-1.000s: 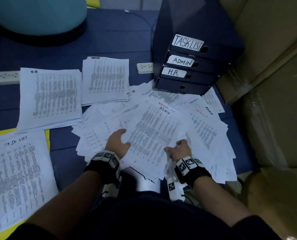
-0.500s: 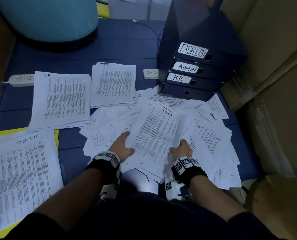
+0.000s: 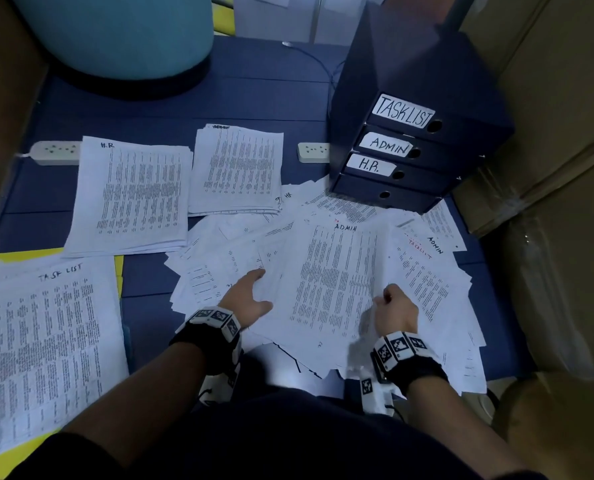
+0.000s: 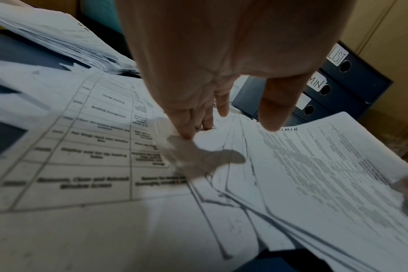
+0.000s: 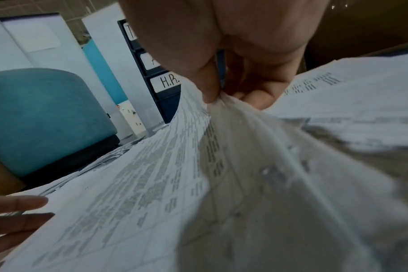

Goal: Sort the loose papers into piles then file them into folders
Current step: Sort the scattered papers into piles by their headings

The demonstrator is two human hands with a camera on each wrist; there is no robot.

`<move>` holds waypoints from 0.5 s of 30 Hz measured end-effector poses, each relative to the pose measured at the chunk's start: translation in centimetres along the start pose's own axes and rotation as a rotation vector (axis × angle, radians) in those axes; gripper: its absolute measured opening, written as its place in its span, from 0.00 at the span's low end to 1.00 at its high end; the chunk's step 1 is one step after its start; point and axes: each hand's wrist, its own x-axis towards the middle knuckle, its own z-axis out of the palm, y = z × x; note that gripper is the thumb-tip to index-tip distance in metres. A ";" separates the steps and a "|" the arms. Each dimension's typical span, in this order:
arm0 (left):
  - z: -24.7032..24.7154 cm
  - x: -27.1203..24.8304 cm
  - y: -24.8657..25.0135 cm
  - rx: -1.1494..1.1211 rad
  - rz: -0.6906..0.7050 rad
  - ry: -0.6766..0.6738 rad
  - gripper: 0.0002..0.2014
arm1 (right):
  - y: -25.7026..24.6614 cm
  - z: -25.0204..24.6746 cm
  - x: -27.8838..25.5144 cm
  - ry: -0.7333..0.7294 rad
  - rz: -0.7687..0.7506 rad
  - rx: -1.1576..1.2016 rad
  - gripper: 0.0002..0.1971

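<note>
- A dark blue floor surface (image 3: 261, 98) is carrying the papers; brown cardboard walls (image 3: 565, 168) are closing in the right side, and a teal rounded seat (image 3: 115, 32) is standing at the far left.
- Compared with half a second ago, the camera view is sitting slightly lower and nearer the folders, and the red "TASK LIST" heading over the word "ADMIN" on the top sheet is no longer showing.
- The right hand (image 3: 394, 308) is pinching the lower right edge of the ADMIN sheet (image 3: 337, 282) between thumb and curled fingers, lifting that edge off the loose heap (image 3: 437, 306).
- The left hand (image 3: 249, 299) is resting with fingers extended and spread on the heap, its fingertips (image 4: 186, 132) touching paper just beside the sheet's left edge; it is grasping nothing.
- Three sorted piles are lying to the left: the H.R. pile (image 3: 133, 195), the ADMIN pile (image 3: 238, 171) just beside it, and the TASK LIST pile (image 3: 42, 344) nearest, on a yellow mat (image 3: 118, 271).
- Four stacked navy folders (image 3: 413, 157), labelled TASKLIST, ADMIN and H.R., are touching the far edge of the heap.
- Bare floor is lying open between the heap and the TASK LIST pile; two white power strips (image 3: 55, 152) are lying beyond the piles.
</note>
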 end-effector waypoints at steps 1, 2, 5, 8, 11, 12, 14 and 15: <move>0.0 0.0 0.0 -0.003 0.002 0.007 0.36 | -0.1 -0.4 0.1 0.018 -0.029 -0.001 0.08; 0.1 0.0 -0.1 -0.009 0.005 0.015 0.35 | -0.1 -0.7 0.2 0.031 -0.060 0.011 0.08; 0.0 -0.2 -0.1 -0.033 0.034 0.054 0.32 | -0.8 -1.8 -0.2 0.061 -0.144 0.098 0.06; -0.2 -0.2 0.2 -0.102 0.083 0.155 0.30 | -1.7 -3.0 -0.4 0.078 -0.226 0.250 0.05; -0.9 -0.2 1.2 -0.315 0.126 0.177 0.27 | -2.9 -3.8 -1.0 0.017 -0.289 0.422 0.06; -1.2 -0.2 1.7 -0.415 0.132 0.166 0.24 | -3.3 -3.7 -1.3 -0.020 -0.295 0.469 0.07; -1.8 -0.4 2.5 -0.494 0.141 0.186 0.18 | -4.0 -3.3 -1.7 -0.100 -0.264 0.556 0.10; -2.0 -0.4 2.7 -0.491 0.148 0.217 0.16 | -4.2 -3.0 -1.8 -0.126 -0.242 0.579 0.10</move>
